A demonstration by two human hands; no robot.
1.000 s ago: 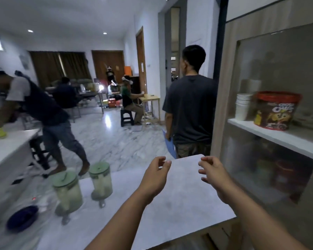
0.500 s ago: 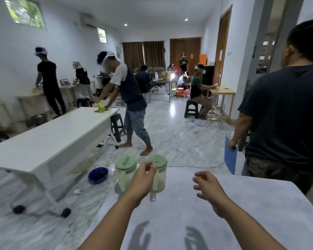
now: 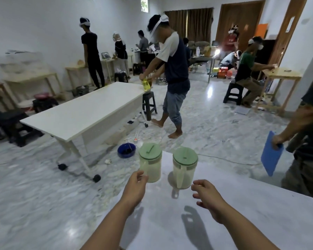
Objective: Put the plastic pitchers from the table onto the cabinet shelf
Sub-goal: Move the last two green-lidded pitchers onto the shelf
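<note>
No text, label, brand, number or sign can be read anywhere in the head view; the lids and walls of the two pitchers carry no writing that shows, and the boxes far across the room are too blurred to read.

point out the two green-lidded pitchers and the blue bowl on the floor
left pitcher [image 3: 150, 167], head view, on its translucent body below the lid
right pitcher [image 3: 185, 156], head view, on its green lid
blue bowl [image 3: 126, 150], head view, on its rim, on the floor past the table edge
</note>
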